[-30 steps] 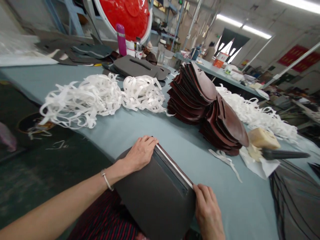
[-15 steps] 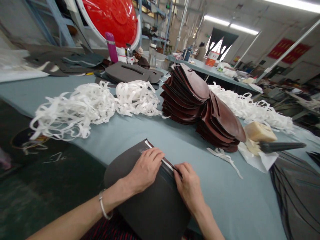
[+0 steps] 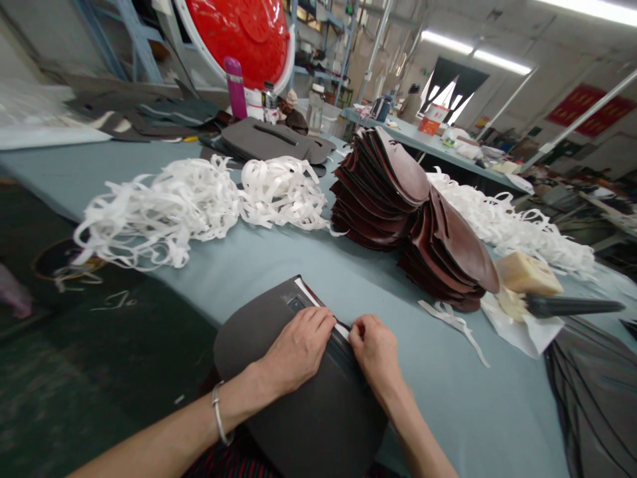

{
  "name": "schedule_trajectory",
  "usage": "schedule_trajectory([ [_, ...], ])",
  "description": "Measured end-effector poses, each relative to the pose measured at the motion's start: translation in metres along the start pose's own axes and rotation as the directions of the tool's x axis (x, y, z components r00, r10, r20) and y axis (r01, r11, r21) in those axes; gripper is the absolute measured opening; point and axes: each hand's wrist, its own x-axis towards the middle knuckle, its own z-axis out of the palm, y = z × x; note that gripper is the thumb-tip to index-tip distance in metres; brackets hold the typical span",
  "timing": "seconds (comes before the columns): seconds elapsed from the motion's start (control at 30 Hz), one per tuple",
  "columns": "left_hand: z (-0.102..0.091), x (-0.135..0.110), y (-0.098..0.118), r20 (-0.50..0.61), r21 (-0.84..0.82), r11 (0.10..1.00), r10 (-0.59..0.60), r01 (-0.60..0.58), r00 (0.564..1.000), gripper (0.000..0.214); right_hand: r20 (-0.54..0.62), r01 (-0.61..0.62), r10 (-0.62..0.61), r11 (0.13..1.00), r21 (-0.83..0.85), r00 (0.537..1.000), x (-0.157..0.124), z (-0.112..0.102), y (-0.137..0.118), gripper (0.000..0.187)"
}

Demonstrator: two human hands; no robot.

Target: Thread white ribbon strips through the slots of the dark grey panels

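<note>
A dark grey rounded panel (image 3: 259, 332) lies at the near table edge, with a white strip (image 3: 308, 299) along its far straight edge. My left hand (image 3: 298, 348) rests on the panel, fingers curled over that edge. My right hand (image 3: 375, 352) is right beside it, fingers pinched together at the strip. What the pinch holds is too small to make out for sure.
Heaps of loose white strips (image 3: 189, 199) lie beyond. Two stacks of brown leather pieces (image 3: 393, 192) stand to the right of them. A tan block (image 3: 527, 273) and a dark tool (image 3: 567, 305) lie on white paper at right. Grey panels (image 3: 269, 136) and a purple bottle (image 3: 233, 86) are farther back.
My right hand slid left along the panel's edge from its right end until it met my left hand. My left hand shifted slightly right along the same edge.
</note>
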Motion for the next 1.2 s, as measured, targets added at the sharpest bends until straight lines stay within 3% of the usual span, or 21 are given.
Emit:
schedule_trajectory([
  [0.2, -0.001, 0.002, 0.001, 0.025, 0.046, 0.999, -0.014, 0.012, 1.000, 0.046, -0.081, 0.149, -0.139, 0.978, 0.148, 0.987, -0.016, 0.006, -0.006, 0.024],
  [0.4, 0.002, 0.003, 0.003, 0.032, 0.098, 0.994, 0.039, -0.042, 0.999, 0.037, -0.061, 0.235, -0.248, 0.957, -0.169, 0.967, -0.035, 0.013, -0.023, 0.029],
  [0.6, 0.004, 0.001, 0.006, 0.027, 0.167, 0.986, -0.007, 0.003, 1.000, 0.036, -0.139, 0.316, -0.352, 0.921, -0.230, 0.926, -0.073, 0.006, 0.019, 0.034],
  [0.73, 0.001, 0.002, 0.008, 0.007, 0.169, 0.985, -0.025, 0.023, 1.000, 0.033, -0.216, 0.348, -0.399, 0.907, -0.239, 0.891, -0.090, 0.001, 0.042, 0.028],
  [0.83, -0.007, 0.007, -0.005, -0.009, 0.127, 0.992, -0.027, 0.027, 1.000, 0.027, -0.219, 0.298, -0.335, 0.936, -0.189, 0.916, -0.081, -0.004, 0.043, 0.019],
  [0.97, -0.022, 0.014, -0.048, -0.110, 0.109, 0.992, -0.048, 0.061, 0.993, 0.039, -0.174, 0.218, -0.231, 0.972, -0.093, 0.957, -0.044, -0.001, 0.025, 0.014],
  [1.07, -0.026, 0.016, -0.076, -0.109, 0.132, 0.991, -0.008, 0.022, 0.994, 0.050, -0.143, 0.217, -0.220, 0.976, -0.032, 0.965, -0.009, 0.011, -0.007, 0.021],
  [1.2, -0.022, 0.013, -0.086, -0.070, 0.119, 0.992, 0.038, -0.030, 0.997, 0.041, -0.055, 0.230, -0.232, 0.972, -0.046, 0.971, 0.026, 0.026, -0.062, 0.033],
])
